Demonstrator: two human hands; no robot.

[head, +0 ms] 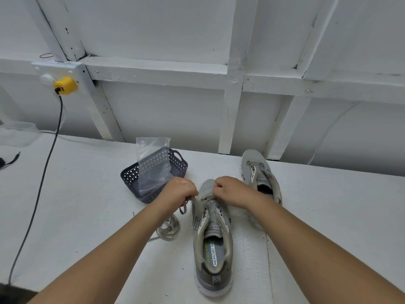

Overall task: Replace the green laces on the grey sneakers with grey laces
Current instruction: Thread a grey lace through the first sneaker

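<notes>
Near grey sneaker stands on the white table, toe away from me, heel toward me. Both my hands are at its toe end, over the lowest eyelets.

Left hand: fingers curled, pinching the grey lace just left of the sneaker's forefoot. From that pinch the lace drops and lies in a loose coil on the table, beside the sneaker's left flank and partly under my left wrist.

Right hand: fingers curled down onto the top of the forefoot, touching the upper near the first crossing of lace. Whether it pinches the other lace end, I cannot tell; the fingertips are hidden.

Second grey sneaker stands farther back and to the right, unlaced, behind my right wrist.

Dark perforated basket sits left of the toe, with a clear plastic bag standing in it.
</notes>
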